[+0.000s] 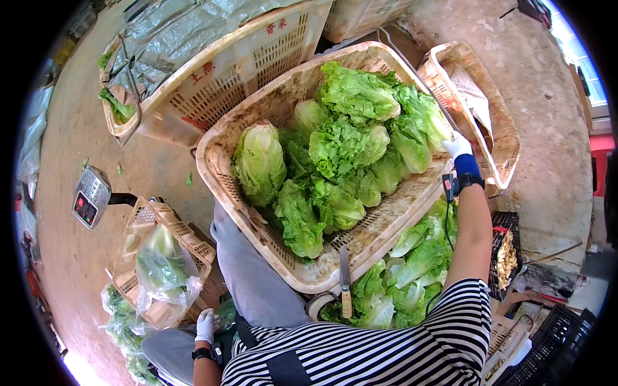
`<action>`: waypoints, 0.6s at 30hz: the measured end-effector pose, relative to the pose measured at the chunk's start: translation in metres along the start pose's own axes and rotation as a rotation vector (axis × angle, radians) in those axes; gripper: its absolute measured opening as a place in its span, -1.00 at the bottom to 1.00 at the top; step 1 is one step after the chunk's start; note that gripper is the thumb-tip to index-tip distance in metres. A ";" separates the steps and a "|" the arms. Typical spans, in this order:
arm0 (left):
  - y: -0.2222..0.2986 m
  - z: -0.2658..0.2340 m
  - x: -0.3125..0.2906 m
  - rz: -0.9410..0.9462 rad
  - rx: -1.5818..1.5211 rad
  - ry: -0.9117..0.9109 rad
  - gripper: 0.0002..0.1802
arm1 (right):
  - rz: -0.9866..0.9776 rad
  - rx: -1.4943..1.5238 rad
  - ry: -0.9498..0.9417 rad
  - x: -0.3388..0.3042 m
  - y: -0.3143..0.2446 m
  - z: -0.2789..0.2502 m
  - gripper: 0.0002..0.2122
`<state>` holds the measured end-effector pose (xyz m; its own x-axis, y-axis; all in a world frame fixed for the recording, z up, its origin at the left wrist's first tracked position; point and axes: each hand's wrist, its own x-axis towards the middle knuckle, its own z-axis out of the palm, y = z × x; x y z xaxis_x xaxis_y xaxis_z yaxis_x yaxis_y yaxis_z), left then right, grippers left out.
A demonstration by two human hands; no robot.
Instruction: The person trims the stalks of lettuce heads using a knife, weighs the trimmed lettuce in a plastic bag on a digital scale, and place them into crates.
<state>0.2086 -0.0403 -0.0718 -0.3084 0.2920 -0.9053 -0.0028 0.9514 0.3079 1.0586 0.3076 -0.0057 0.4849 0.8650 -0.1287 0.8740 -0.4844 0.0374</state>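
A large cream plastic crate [215, 145] in front of me holds several green lettuce heads [261, 164]. At its right side my right hand [458, 147], in a white glove, is closed on the pale base of a lettuce head [428, 122]. The fingertips are partly hidden. Low at the left, by my thigh, my left hand [205, 325] is gloved too, its fingers loosely apart with nothing in them. A knife [345, 273] with a wooden handle rests against the crate's near rim, blade toward the crate.
Loose lettuce leaves [412, 276] are heaped under my right arm. A digital scale [93, 196] stands at left, near a tan basket [129, 257] with bagged greens [164, 260]. Taller crates [225, 77] stand behind; another crate [508, 138] is at right. A black crate [506, 222] sits below it.
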 end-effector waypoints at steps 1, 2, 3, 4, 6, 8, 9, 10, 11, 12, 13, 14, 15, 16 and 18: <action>-0.001 0.000 0.001 0.004 -0.004 0.001 -0.75 | 0.017 0.046 0.030 -0.010 -0.008 -0.008 -0.48; -0.002 -0.002 0.001 0.007 -0.007 0.005 -0.75 | 0.034 0.095 0.058 -0.020 -0.016 -0.017 -0.50; -0.003 -0.003 0.000 0.014 -0.016 0.009 -0.75 | 0.049 0.145 0.084 -0.028 -0.024 -0.024 -0.52; -0.001 -0.002 0.001 0.022 -0.022 0.004 -0.75 | -0.018 0.184 0.138 -0.034 -0.026 -0.031 -0.56; 0.002 -0.001 0.001 0.042 -0.027 0.000 -0.75 | -0.025 0.056 0.129 -0.045 -0.037 -0.042 -0.55; 0.002 0.001 -0.001 0.068 -0.036 0.005 -0.74 | 0.005 0.036 0.087 -0.067 -0.068 -0.067 -0.55; 0.000 0.001 -0.002 0.100 -0.047 -0.006 -0.74 | 0.017 0.022 0.088 -0.070 -0.069 -0.070 -0.55; 0.003 0.002 -0.002 0.135 -0.054 -0.020 -0.74 | 0.035 0.008 0.090 -0.077 -0.072 -0.074 -0.55; 0.006 0.001 -0.003 0.170 -0.061 -0.034 -0.73 | 0.054 -0.005 0.093 -0.084 -0.074 -0.079 -0.55; 0.009 0.001 -0.005 0.196 -0.041 -0.024 -0.74 | 0.045 0.016 0.086 -0.091 -0.072 -0.088 -0.53; 0.015 0.002 -0.007 0.233 -0.077 -0.037 -0.75 | 0.057 0.107 0.047 -0.095 -0.064 -0.092 -0.53; 0.022 0.003 -0.010 0.268 -0.109 -0.054 -0.75 | 0.073 0.197 0.007 -0.099 -0.048 -0.098 -0.53; 0.029 0.003 -0.013 0.303 -0.140 -0.073 -0.76 | 0.091 0.288 -0.032 -0.104 -0.033 -0.101 -0.53; 0.039 0.002 -0.025 0.337 -0.132 -0.071 -0.76 | 0.129 0.541 -0.090 -0.120 -0.031 -0.112 -0.58; 0.055 0.002 -0.033 0.555 -0.076 -0.065 -0.73 | 0.235 0.983 -0.210 -0.160 -0.023 -0.131 -0.69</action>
<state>0.2201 0.0024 -0.0258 -0.2235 0.7545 -0.6171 0.0740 0.6444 0.7611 0.9650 0.1974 0.1440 0.5429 0.7399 -0.3972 0.3013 -0.6131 -0.7303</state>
